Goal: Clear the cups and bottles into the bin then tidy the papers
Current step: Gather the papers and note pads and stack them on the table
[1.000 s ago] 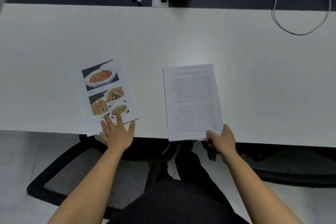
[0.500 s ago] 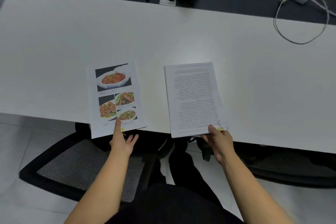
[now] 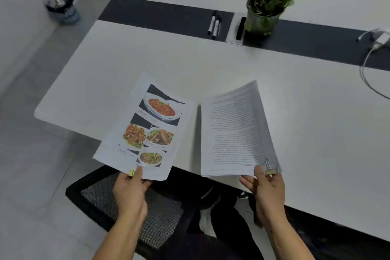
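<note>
A smooth white table point(image 3: 295, 124) with a rounded corner is stretching out before you, a matte dark strip point(image 3: 160, 17) running along its middle, above a pale grey floor. You are holding two sets of papers, one in each hand, side by side and just apart over the table's near edge. Your left hand point(image 3: 128, 193) is pinching the near edge of the picture sheet point(image 3: 118, 143), thumb on top; it is showing four colour photos of dishes, with a small yellow clip point(image 3: 132, 172) beside your thumb. Your right hand point(image 3: 267, 194) is gripping the near corner of the text sheaf point(image 3: 234, 129), several thin white pages of dense print bowing gently, beside a wire-handled binder clip point(image 3: 269, 168). On the strip, two markers point(image 3: 214, 24) are lying parallel near one potted plant point(image 3: 263, 15). One round bin point(image 3: 63, 9) with a dark liner is standing on the floor, well apart to the left. A black mesh chair point(image 3: 99, 194) is sitting below your arms.
</note>
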Demonstrator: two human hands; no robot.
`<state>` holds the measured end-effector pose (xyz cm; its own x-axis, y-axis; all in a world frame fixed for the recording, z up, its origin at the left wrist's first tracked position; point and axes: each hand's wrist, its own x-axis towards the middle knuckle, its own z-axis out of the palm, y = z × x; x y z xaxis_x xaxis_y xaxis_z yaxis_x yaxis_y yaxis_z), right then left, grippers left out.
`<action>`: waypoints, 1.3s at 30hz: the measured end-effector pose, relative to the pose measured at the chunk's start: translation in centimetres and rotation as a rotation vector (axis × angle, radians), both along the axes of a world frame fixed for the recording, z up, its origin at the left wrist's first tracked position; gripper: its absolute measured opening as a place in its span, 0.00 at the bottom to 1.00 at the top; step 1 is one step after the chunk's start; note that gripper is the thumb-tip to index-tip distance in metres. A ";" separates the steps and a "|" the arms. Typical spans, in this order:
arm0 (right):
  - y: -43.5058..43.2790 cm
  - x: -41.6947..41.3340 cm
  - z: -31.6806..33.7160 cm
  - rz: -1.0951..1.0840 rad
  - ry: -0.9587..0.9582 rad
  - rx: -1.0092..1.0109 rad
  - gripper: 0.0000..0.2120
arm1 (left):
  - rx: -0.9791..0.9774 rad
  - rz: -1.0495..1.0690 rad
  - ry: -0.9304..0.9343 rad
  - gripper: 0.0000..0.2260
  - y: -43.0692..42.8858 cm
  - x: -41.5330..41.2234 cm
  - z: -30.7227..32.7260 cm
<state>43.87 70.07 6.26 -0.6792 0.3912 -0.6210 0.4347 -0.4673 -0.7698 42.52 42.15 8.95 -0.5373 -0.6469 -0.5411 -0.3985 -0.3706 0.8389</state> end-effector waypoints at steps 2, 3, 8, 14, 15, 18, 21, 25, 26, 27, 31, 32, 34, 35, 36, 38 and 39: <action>-1.5 -0.5 0.3 0.058 0.010 -0.002 0.14 | -0.038 0.061 0.039 0.10 -1.2 1.3 1.8; -2.4 -0.7 0.4 0.089 0.012 -0.006 0.14 | -0.053 0.090 0.056 0.10 -1.9 2.0 2.4; -8.6 -0.7 1.8 0.228 0.038 -0.057 0.15 | -0.042 0.252 0.134 0.14 -6.3 5.9 5.1; -19.0 1.5 6.0 0.399 0.133 -0.034 0.13 | 0.012 0.367 0.291 0.17 -14.8 10.7 7.7; -21.1 2.2 6.5 0.411 0.148 -0.027 0.13 | 0.021 0.384 0.310 0.17 -16.7 11.8 7.8; -28.2 5.2 7.0 0.413 0.163 0.011 0.14 | 0.045 0.432 0.356 0.18 -23.4 15.9 7.3; -36.2 8.7 7.2 0.404 0.174 0.052 0.16 | 0.062 0.489 0.393 0.20 -31.2 20.1 6.9; -44.8 11.9 9.0 0.451 0.196 0.071 0.14 | 0.056 0.557 0.382 0.21 -40.5 24.6 7.4; -46.6 12.3 9.8 0.461 0.201 0.061 0.14 | 0.053 0.576 0.380 0.21 -42.6 25.3 7.8; -48.3 12.5 10.5 0.469 0.212 0.045 0.13 | 0.053 0.589 0.383 0.21 -44.5 25.7 8.2; -53.8 12.0 12.3 0.464 0.265 -0.037 0.12 | 0.062 0.573 0.399 0.20 -51.0 25.2 9.1; -55.0 11.5 12.3 0.452 0.272 -0.050 0.12 | 0.066 0.563 0.402 0.21 -52.4 24.4 9.2; -57.5 10.3 12.3 0.423 0.280 -0.067 0.12 | 0.065 0.530 0.420 0.21 -55.0 22.5 9.5; -58.9 9.5 12.2 0.403 0.284 -0.074 0.12 | 0.062 0.510 0.435 0.21 -56.3 21.2 9.5; -60.2 8.6 12.0 0.383 0.291 -0.084 0.12 | 0.059 0.489 0.446 0.21 -57.6 19.8 9.6; -63.1 6.2 11.1 0.350 0.308 -0.097 0.12 | 0.050 0.445 0.465 0.22 -60.2 16.4 9.5; -64.7 4.8 10.6 0.341 0.315 -0.098 0.12 | 0.045 0.426 0.474 0.22 -61.6 14.5 9.5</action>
